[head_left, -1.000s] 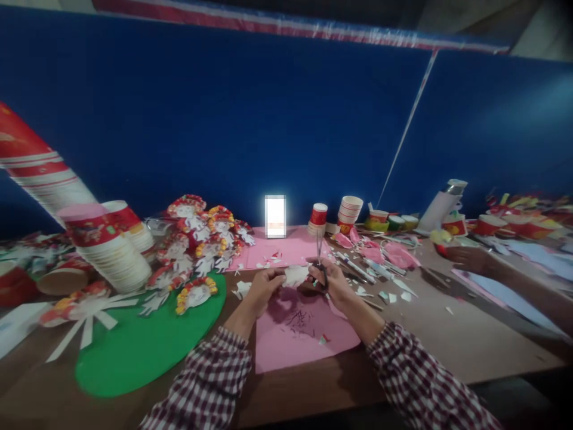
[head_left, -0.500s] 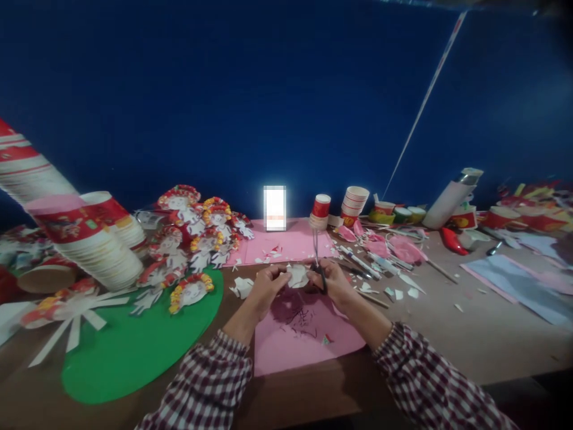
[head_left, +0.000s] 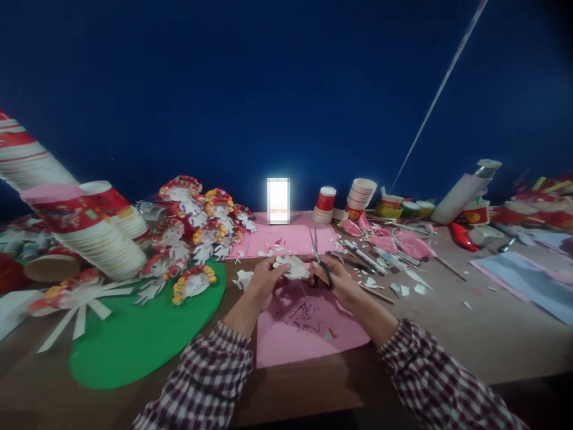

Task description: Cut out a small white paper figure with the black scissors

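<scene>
Between my two hands is a small white paper cutout (head_left: pixel 293 266), pinched at its left side by my left hand (head_left: pixel 264 282). My right hand (head_left: pixel 336 278) has its fingers through the handles of a pair of scissors (head_left: pixel 315 248), whose blades point up and away with a narrow gap between them. The scissors are right beside the cutout's right edge; whether a blade touches it I cannot tell. Below my hands lies a pink sheet (head_left: pixel 290 346) with dark thin scraps (head_left: pixel 304 313) on it.
On the left, a green sheet (head_left: pixel 134 358) bears paper dolls (head_left: pixel 194 283) with red and yellow trim. Stacked paper cups (head_left: pixel 107 239) lean behind it. Markers (head_left: pixel 369 261), pink scraps (head_left: pixel 412 243) and cup stacks (head_left: pixel 324 206) stand or lie right of centre. A glowing, pixelated rectangle (head_left: pixel 278 200) stands at the back.
The scissor blades have parted slightly and tilt more to the left. The white paper cutout has turned a little in my left hand. The whole view has shifted slightly.
</scene>
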The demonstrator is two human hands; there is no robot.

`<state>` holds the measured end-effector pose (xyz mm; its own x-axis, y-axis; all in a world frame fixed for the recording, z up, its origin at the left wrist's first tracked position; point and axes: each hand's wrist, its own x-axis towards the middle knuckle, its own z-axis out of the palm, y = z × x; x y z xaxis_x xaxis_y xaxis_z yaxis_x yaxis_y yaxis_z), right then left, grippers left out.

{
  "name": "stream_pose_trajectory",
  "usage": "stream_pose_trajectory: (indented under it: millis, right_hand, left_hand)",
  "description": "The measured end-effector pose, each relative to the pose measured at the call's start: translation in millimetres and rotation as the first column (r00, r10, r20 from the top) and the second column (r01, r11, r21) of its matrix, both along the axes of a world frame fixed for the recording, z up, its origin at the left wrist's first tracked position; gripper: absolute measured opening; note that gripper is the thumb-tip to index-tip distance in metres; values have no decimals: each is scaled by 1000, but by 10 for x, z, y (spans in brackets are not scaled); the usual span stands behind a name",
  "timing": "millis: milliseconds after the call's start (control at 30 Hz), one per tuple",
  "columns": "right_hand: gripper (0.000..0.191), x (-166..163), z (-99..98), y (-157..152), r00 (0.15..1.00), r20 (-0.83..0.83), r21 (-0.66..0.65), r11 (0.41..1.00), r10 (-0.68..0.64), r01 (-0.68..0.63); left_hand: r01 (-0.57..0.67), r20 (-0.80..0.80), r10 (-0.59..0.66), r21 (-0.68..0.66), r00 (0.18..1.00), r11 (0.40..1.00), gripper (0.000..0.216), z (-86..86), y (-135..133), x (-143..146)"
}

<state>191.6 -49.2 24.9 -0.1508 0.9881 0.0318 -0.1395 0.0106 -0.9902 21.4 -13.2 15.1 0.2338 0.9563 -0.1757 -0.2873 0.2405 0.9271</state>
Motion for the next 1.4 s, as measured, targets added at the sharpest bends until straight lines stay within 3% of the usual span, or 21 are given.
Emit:
stream_pose_trajectory:
  millis: [133, 567, 767, 967, 1100, 1300, 1400]
  right_hand:
    - [46, -8, -31, 4, 1000, 26, -19, 1000, 10, -9]
    - [47, 1, -148, 40, 999, 54, -20, 1000, 6, -5]
    - [44, -7, -123, 44, 1000, 24, 7, 1000, -15, 15]
    - [41, -8, -104, 53, 995, -81, -29, 998, -51, 49]
    - [40, 5, -92, 53, 991, -121, -23, 998, -52, 50]
    - [41, 41, -109, 49, 995, -95, -7, 1000, 15, -16]
    - [40, 35, -110, 42, 998, -22, -4, 998, 65, -65]
  left_hand:
    - [-47, 13, 47, -20, 999, 999, 33, -14, 14, -15]
    - [-1, 19, 0, 3, 1000, 1000, 30, -44, 6, -4]
    - [126, -101, -118, 75, 988, 989, 15, -28, -41, -7]
    - [183, -113, -177, 44, 978, 982, 36, 19, -67, -4]
    - [276, -112, -273, 19, 956, 961, 31, 2, -63, -16]
    - [403, -207, -386, 43, 899, 914, 17, -18, -53, -37]
    - [366, -171, -354, 42, 920, 930, 21, -14, -51, -31]
